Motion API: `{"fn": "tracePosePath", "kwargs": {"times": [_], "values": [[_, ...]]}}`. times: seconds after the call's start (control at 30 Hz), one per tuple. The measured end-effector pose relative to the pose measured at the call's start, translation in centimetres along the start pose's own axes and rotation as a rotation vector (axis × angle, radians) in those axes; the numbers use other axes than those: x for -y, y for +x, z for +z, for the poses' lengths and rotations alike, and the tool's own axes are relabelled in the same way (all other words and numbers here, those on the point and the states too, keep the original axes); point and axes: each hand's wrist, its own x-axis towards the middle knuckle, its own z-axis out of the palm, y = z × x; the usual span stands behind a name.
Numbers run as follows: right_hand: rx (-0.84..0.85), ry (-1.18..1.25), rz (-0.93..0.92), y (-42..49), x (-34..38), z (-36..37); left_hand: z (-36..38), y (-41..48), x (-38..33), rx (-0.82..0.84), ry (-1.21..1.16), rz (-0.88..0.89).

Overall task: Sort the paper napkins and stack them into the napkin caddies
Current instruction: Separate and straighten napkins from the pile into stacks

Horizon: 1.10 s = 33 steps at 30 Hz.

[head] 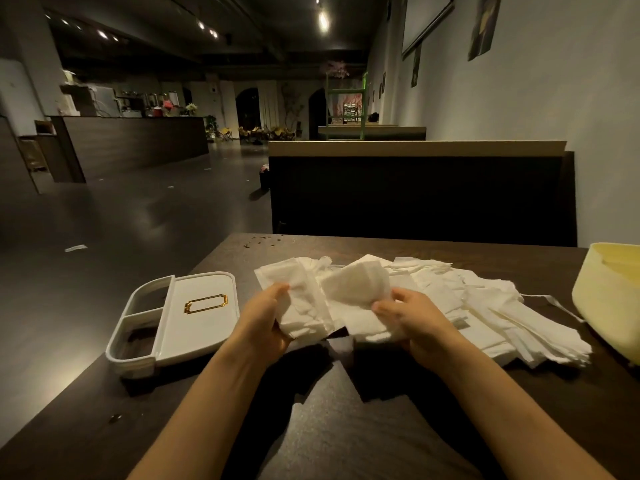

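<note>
Light level: dim, warm-toned; most of your room sat in shadow. Sources: small ceiling spots [323, 19], far above and beyond your left hand [265, 317] and right hand [415, 317]. Brightest item: the napkins [356, 289] gripped in both hands, nearly washed out, texture soft. Shadows: hard dark patches on the table [346, 445] just below both hands. Glare: pale sheen on the floor [138, 209] beyond your left hand. Distortion: straight lines bowed toward the frame edges. Focus: distant background soft, grainy.

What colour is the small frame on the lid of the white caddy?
Gold, on the lid of the white caddy; seen only in the head view.
</note>
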Motion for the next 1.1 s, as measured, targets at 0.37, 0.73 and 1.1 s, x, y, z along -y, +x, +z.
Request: {"fn": "tracePosePath", "kwargs": {"times": [0.37,0.73,1.1], "values": [[0.025,0.056,-0.022,-0.3,0.4,1.1,2.2,-0.5,2.8,0.276,-0.001,-0.098],[0.15,-0.017,-0.124,-0.7,-0.2,2.1,2.2,-0.3,3.7,0.244,0.18,-0.097],[-0.116,-1.154,-0.345,1.4,-0.2,-4.4,2.0,0.0,3.6,0.138,0.066,-0.105]]}}
